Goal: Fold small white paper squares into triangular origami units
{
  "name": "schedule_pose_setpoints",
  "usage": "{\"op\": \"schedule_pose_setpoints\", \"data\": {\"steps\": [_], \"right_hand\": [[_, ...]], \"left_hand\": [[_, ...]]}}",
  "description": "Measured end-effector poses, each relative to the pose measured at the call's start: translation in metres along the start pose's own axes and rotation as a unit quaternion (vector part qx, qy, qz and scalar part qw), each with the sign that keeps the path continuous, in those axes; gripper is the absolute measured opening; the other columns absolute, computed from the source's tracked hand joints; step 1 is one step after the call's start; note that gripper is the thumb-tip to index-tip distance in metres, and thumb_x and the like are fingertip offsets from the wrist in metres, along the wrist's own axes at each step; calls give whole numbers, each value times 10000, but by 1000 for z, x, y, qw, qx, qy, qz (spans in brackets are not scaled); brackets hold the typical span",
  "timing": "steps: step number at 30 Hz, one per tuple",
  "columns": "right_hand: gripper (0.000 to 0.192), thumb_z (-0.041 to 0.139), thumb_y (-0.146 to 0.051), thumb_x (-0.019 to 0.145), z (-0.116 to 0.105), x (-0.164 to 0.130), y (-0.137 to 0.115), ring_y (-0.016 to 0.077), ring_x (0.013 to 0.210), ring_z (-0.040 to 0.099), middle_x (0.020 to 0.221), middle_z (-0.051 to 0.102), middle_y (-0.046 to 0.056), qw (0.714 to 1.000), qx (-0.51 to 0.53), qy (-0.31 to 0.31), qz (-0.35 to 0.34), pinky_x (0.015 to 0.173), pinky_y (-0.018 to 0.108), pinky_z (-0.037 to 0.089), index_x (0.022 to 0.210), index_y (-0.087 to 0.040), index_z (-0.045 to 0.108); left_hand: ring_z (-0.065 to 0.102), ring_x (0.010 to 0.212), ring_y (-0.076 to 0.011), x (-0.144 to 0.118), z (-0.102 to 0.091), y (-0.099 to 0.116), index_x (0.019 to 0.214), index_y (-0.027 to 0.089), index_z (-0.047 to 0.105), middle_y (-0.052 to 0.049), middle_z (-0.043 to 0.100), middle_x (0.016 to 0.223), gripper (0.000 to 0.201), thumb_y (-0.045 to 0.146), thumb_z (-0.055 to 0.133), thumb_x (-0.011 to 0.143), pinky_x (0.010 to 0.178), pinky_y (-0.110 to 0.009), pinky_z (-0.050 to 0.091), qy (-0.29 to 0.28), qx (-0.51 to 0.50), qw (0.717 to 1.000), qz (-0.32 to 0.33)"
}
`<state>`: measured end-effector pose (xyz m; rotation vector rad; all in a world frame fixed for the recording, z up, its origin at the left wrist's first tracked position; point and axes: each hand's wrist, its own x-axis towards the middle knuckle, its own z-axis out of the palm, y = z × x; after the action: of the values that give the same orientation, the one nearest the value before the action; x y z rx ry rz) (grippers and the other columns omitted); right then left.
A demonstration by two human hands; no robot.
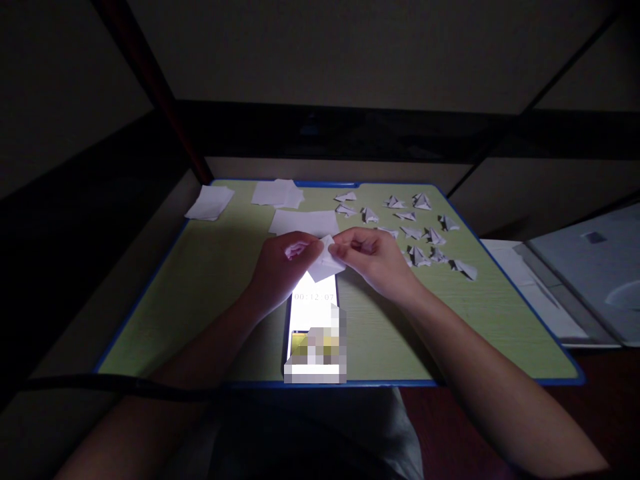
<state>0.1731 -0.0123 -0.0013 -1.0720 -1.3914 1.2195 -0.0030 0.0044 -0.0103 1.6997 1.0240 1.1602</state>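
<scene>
Together, both hands [333, 260] pinch one small folded paper [327, 261] between fingertips.

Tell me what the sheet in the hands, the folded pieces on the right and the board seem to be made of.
Sheet: thin white paper, matte; it creases sharply where both hands pinch it.
Folded pieces: the same white paper by the look, holding crisp folds.
Board: pale green top with faint wood-like grain and a blue rim, probably laminate or plastic; the dim light leaves that open.

A dim home room: green, blue-edged lap desk [200, 280], lit phone [314, 327], folded paper pieces [425, 237].
</scene>
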Motion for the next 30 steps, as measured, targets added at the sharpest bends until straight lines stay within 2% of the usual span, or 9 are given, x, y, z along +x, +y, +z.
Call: {"op": "schedule_pose_setpoints", "data": {"steps": [11, 21, 27, 30], "right_hand": [[165, 746, -306, 696, 1, 1, -2, 99, 551, 496, 620, 617, -8, 1000, 0, 24, 7, 520, 260, 349, 708, -157, 678], [160, 778, -272, 701, 2, 2, 3, 69, 504, 454, 582, 576, -36, 998, 58, 15, -36, 463, 221, 290, 719, -161, 664], [202, 776, -333, 732, 1, 3, 5, 73, 499, 469, 588, 596, -28, 997, 63, -5, -37, 458, 222, 299, 724, -163, 666], [200, 779, -325, 726, 1, 2, 4, 70, 491, 462, 571, 589, -33, 997, 70, 2, -37, 455, 220, 291, 700, -164, 661]], "left_hand": [[641, 606, -133, -2, -1, 7, 720, 178, 707, -14, 731, 688, 140, 299, 664, 774, 524, -224, 483, -3, -27, 999, -20], [593, 557, -109, -3, 3, 2, 711, 164, 698, 2, 681, 621, 152, 288, 662, 791, 515, -215, 452, -2, -6, 999, 38], [589, 546, -110, -3, 2, 8, 688, 166, 674, 0, 682, 622, 166, 299, 667, 787, 517, -225, 469, -28, -6, 999, 38], [600, 575, -114, -1, 1, 8, 714, 168, 666, -9, 696, 670, 120, 275, 664, 767, 532, -231, 485, -20, -6, 999, 43]]}}
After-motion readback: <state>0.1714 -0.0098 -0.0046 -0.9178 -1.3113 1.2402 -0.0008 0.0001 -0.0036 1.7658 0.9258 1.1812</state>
